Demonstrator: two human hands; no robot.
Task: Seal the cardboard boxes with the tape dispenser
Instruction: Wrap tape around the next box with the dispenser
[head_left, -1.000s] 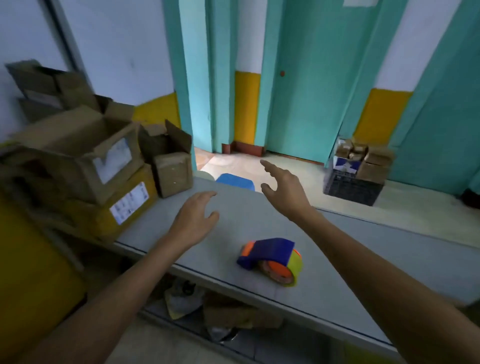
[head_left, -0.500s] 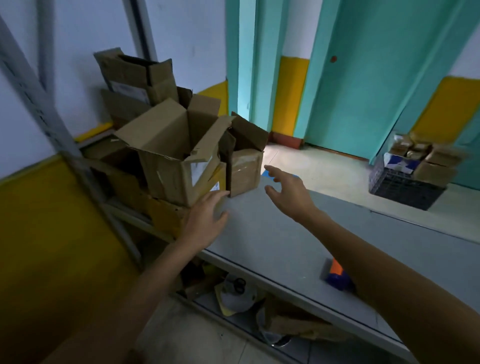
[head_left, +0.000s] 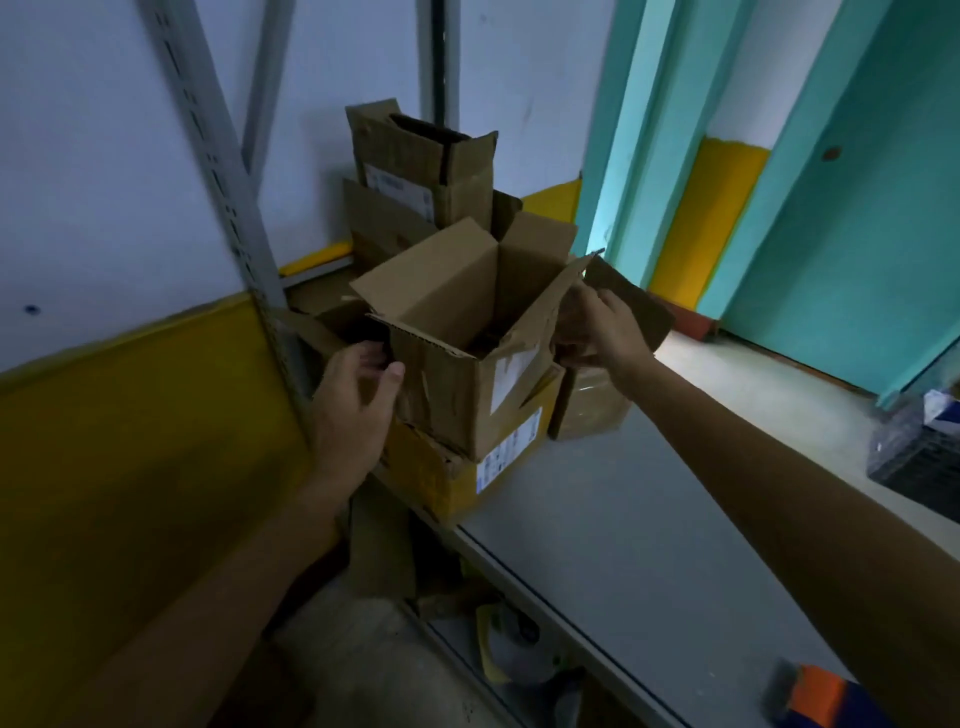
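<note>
An open cardboard box (head_left: 457, 384) with raised flaps sits on a yellow box (head_left: 447, 483) at the left end of the grey table (head_left: 623, 535). My left hand (head_left: 356, 405) holds the open box's left corner, thumb on the front face and fingers along the side. My right hand (head_left: 597, 332) pinches its right flap, with the fingers curled over the edge. The orange and blue tape dispenser (head_left: 815, 693) lies on the table at the bottom right, partly hidden by my right forearm, and neither hand touches it.
More open boxes (head_left: 415, 166) are stacked behind against the wall. A small taped box (head_left: 584, 408) stands right of the yellow one. A grey shelf upright (head_left: 228, 197) rises at left. A black crate (head_left: 914, 462) of boxes sits on the floor at right. Clutter lies under the table.
The view swung left toward the box pile. Both hands, open and reaching before, have arrived at the open box and taken hold of it. The tape dispenser stays on the table.
</note>
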